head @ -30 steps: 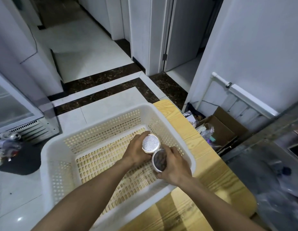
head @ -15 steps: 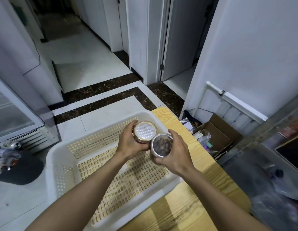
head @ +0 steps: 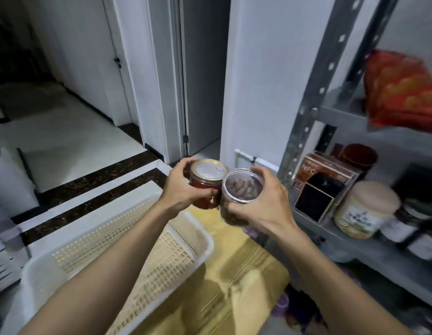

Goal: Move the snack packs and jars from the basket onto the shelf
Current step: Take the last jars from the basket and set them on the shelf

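My left hand [head: 180,191] grips a red jar with a gold-rimmed foil lid [head: 206,180]. My right hand [head: 263,204] grips a clear jar of brown nuts [head: 241,189]. Both jars are held upright side by side, touching, in the air beyond the white perforated basket [head: 113,243]. No items show in the visible part of the basket, which sits on a yellow wooden table [head: 234,274]. The grey metal shelf [head: 369,247] stands to the right of the jars.
On the shelf's middle level stand dark boxes [head: 323,184], a cream-lidded jar [head: 365,211] and dark jars [head: 413,230]. An orange snack bag [head: 403,90] lies on the level above. A perforated steel upright [head: 314,93] frames the shelf's left side. A doorway and tiled floor lie behind.
Both hands have lifted the two jars out of the basket and carried them up and to the right. The view has turned right, bringing the shelf into sight.
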`<state>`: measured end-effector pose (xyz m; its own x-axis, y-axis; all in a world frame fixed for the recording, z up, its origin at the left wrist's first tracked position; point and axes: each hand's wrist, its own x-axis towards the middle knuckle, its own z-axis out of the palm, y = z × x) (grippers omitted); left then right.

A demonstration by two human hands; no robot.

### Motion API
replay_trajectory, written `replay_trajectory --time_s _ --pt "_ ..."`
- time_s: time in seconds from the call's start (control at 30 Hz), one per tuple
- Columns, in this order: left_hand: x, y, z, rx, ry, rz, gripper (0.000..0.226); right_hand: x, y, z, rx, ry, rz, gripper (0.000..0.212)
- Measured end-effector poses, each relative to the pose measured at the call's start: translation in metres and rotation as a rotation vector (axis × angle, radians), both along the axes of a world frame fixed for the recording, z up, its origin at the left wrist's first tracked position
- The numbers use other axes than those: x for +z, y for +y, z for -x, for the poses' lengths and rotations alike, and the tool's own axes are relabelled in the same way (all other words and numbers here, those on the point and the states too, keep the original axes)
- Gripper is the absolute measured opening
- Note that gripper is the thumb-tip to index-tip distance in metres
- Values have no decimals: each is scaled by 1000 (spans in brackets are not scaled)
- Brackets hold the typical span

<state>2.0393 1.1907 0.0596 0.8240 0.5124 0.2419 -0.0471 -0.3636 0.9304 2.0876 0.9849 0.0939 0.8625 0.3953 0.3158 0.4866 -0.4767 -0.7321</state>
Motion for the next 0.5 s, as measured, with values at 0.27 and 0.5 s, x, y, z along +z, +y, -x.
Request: replay_trajectory --time_s 0.27,0.5 --pt "78 -175 -3 -287 -91 87 87 73 -189 39 -202 -153 -107 90" --pt "113 -362 10 -478 -136 123 84 109 -370 96 -420 -227 -121 87"
